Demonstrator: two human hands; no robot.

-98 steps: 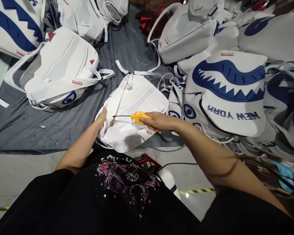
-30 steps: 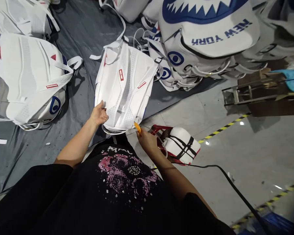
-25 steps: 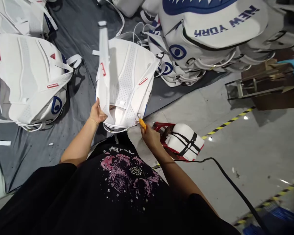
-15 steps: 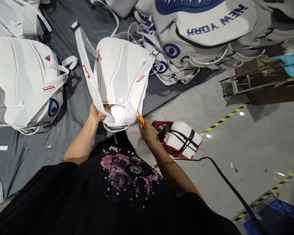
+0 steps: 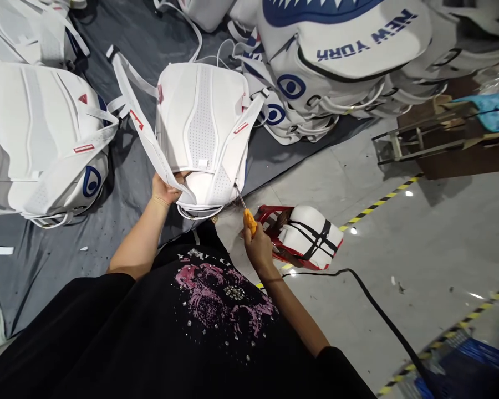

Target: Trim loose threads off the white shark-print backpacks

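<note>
In front of me a white backpack (image 5: 177, 119) lies on the grey-covered work surface, its back panel and shoulder straps facing up. My left hand (image 5: 165, 189) is closed on the backpack's lower left part, the fingers partly hidden behind a strap. An orange-handled tool with a thin metal shaft (image 5: 250, 220) is gripped in my right hand (image 5: 258, 244), below and to the right of the backpack. Its shaft points up at the lower right strap area, and the dark tip appears to touch the backpack there.
Another white backpack (image 5: 58, 127) lies to the left. Several more, one lettered NEW YORK (image 5: 345, 61), are piled at the upper right. A red stool with a white padded top (image 5: 310, 235) stands on the floor by my right arm. A black cable (image 5: 382, 310) crosses the floor.
My right hand has moved down and right with the orange-handled tool, so its metal shaft now shows. The left shoulder strap has swung outward, while my left hand keeps its hold.
</note>
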